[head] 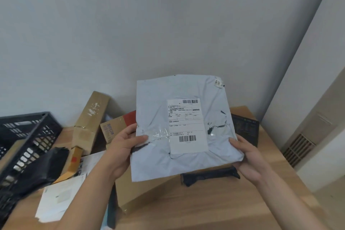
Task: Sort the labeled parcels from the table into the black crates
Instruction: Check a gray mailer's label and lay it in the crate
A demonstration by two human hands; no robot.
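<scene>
A pale grey plastic mailer parcel (158, 117) with a white barcode label facing me is held up above the wooden table (270, 155). My left hand (123, 151) grips its left edge, thumb on the front. On the lower right edge my right hand (246, 157) holds it the same way. A black slatted crate (28, 136) stands at the far left of the table. Under the parcel lie a large brown cardboard box (149, 192) and a flat black packet (211, 174).
A long brown carton (89, 117) leans against the wall. Beside it sits a brown box with a red patch (115, 127). A black bag (44, 170), white papers (57, 198) and a dark box (246, 130) crowd the table. A vent grille (298, 149) is at right.
</scene>
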